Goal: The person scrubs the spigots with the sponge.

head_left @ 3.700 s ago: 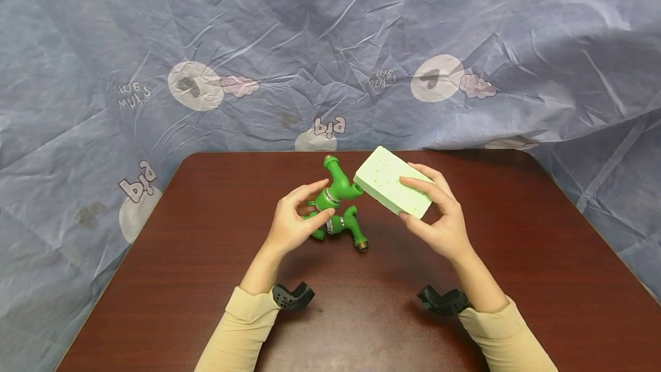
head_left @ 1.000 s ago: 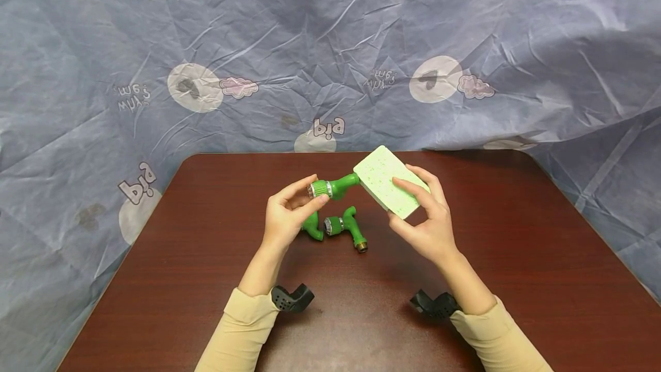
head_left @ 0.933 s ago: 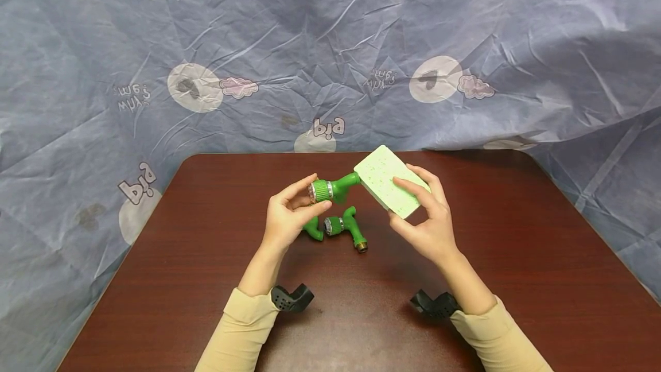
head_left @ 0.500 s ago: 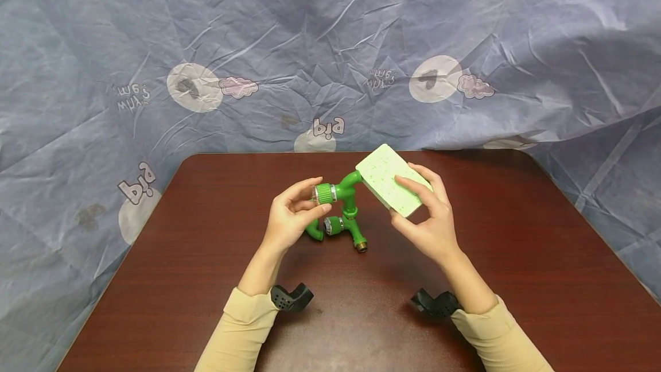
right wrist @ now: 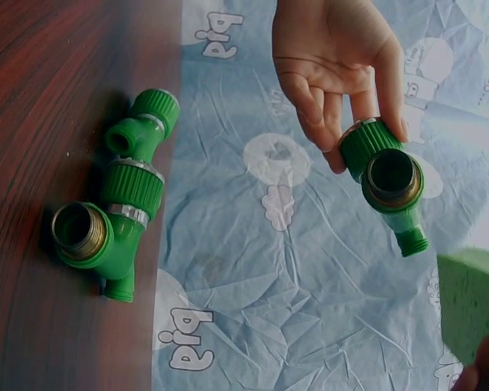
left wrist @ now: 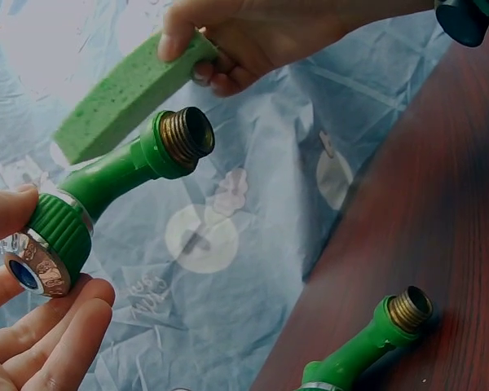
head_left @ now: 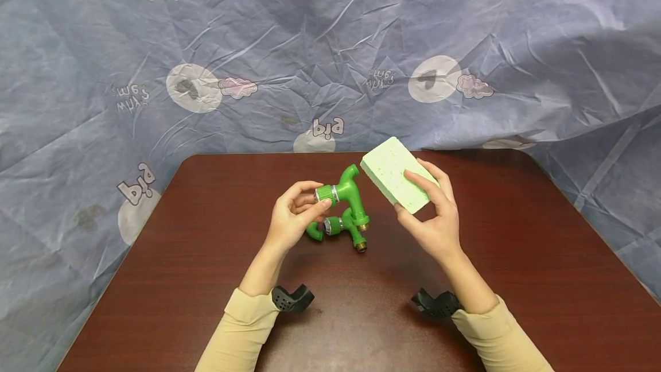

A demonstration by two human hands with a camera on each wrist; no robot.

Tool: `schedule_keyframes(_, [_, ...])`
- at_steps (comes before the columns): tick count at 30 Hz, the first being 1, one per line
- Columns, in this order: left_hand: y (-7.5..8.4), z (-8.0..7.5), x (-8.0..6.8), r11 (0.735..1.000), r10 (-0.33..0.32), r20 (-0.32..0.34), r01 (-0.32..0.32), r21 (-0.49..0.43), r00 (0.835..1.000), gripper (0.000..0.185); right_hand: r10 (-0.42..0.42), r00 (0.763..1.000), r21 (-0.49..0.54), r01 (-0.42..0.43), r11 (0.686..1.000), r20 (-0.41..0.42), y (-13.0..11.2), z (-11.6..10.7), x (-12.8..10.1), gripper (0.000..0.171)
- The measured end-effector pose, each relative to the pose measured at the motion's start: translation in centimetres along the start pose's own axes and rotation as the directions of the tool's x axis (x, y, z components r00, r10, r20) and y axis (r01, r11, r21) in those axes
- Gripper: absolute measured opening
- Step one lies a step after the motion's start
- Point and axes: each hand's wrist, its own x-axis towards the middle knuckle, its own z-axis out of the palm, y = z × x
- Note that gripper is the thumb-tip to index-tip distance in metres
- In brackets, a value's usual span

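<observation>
My left hand [head_left: 291,214] grips a green water tap [head_left: 352,195] by its ribbed knob, thumb on one side and fingers on the other. The tap's brass threaded end points down and toward me, its curved spout up. In my right hand [head_left: 436,220] is a light green sponge [head_left: 396,174], held by its right end and tilted. A small gap lies between sponge and spout in the head view. Below the held tap, a second green tap [head_left: 356,236] lies on the table. A third tap [head_left: 314,231] is mostly hidden behind my left hand; its ribbed knob [right wrist: 156,110] shows in the right wrist view.
The dark reddish-brown table [head_left: 330,326] extends under both forearms. A wrinkled blue-grey printed cloth [head_left: 289,45] hangs behind its far edge. Black wrist mounts [head_left: 292,298] sit on both wrists at the beige cuffs.
The held tap has been turned in my left hand, so its threaded end has swung down toward me. The sponge, earlier against the tap's spout, has shifted slightly up and right, away from it.
</observation>
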Motion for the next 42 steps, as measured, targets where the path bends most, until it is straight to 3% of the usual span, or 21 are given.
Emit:
schedule_keyframes(6, [0.0, 0.2, 0.0, 1.0, -0.016, 0.016, 0.015, 0.017, 1.0, 0.031, -0.075, 0.988, 0.078, 0.065, 0.995, 0.138, 0.1, 0.4, -0.3, 0.047])
schedule_keyframes(11, [0.0, 0.3, -0.1, 1.0, 0.018, 0.001, -0.018, 0.024, 1.0, 0.029, -0.113, 0.973, 0.067, 0.102, 0.993, 0.201, 0.2, 0.8, -0.5, 0.048])
schedule_keyframes(18, [0.0, 0.4, 0.0, 0.996, 0.084, -0.081, -0.084, 0.002, 0.993, 0.028, -0.127, 0.955, 0.063, 0.114, 0.992, 0.267, 0.3, 0.8, -0.6, 0.047])
schedule_keyframes(28, [0.0, 0.0, 0.2, 0.991, 0.088, -0.187, -0.105, -0.085, 0.978, 0.026, -0.113, 0.912, 0.104, 0.078, 0.992, 0.393, 0.2, -0.4, 0.0, 0.047])
schedule_keyframes(35, [0.2, -0.2, 0.2, 0.992, 0.053, -0.187, -0.073, -0.101, 0.981, 0.026, -0.122, 0.915, 0.106, 0.088, 0.991, 0.385, 0.2, -0.6, 0.2, 0.047])
schedule_keyframes(42, [0.1, 0.4, 0.1, 0.994, 0.082, -0.109, -0.089, -0.062, 0.991, 0.025, -0.154, 0.94, 0.087, 0.134, 0.987, 0.303, 0.4, -0.1, 0.0, 0.045])
